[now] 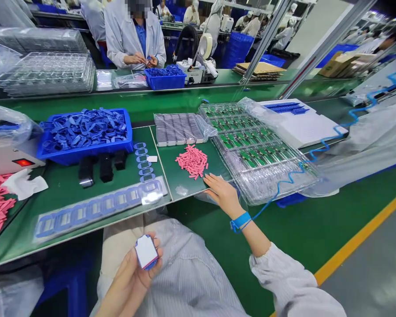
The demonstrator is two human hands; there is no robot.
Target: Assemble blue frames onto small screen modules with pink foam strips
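Over my lap, my left hand (139, 268) grips a small blue plastic housing with a white rectangular block (146, 251) in it; a thin pink edge shows along its lower side. My right hand (222, 193) lies at the bench's front edge, fingers stretched out and close together, fingertips beside a pile of pink strips (192, 161). I see nothing held in it. A blue wrist strap (240, 221) with a coiled cord circles that wrist. Left of the pile, a column of blue oval frames (144, 165) lies on the green mat, above a strip with more such frames (99, 209).
A blue bin of blue plastic parts (86, 132) stands at the left. Wrapped grey blocks (180, 128) sit behind the pink pile. Clear trays with green circuit boards (247, 141) overhang the bench edge at right. The coiled blue cord (323, 145) crosses them. Across the bench works another person (135, 35).
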